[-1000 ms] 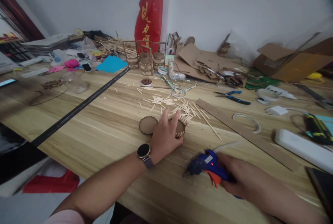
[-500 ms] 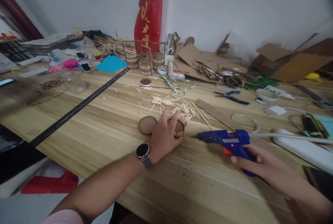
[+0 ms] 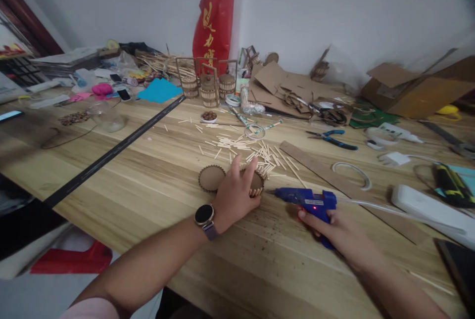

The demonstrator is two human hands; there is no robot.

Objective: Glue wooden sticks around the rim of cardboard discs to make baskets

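Note:
My right hand (image 3: 330,232) is wrapped around the grip of a blue hot glue gun (image 3: 306,194) with a small red light lit. Its nozzle points left, a short gap from a round cardboard base (image 3: 257,183) with short sticks along part of its rim. My left hand (image 3: 237,193) grips that base, fingers over the far side and thumb at the near right, hiding much of it. A second round base (image 3: 212,179) with a beaded-looking dark edge lies just left of my hand. Many short wooden sticks (image 3: 230,142) are scattered beyond.
Small stick baskets (image 3: 210,94) with tall handles stand at the back before a red bag (image 3: 213,27). Pliers (image 3: 332,138), a cardboard strip (image 3: 311,160) and a white power strip (image 3: 426,210) lie to the right. A dish of brown beads (image 3: 209,116) sits behind the sticks.
My right hand has brought the glue gun left, its nozzle now closer to the base under my left hand. The left hand keeps its hold.

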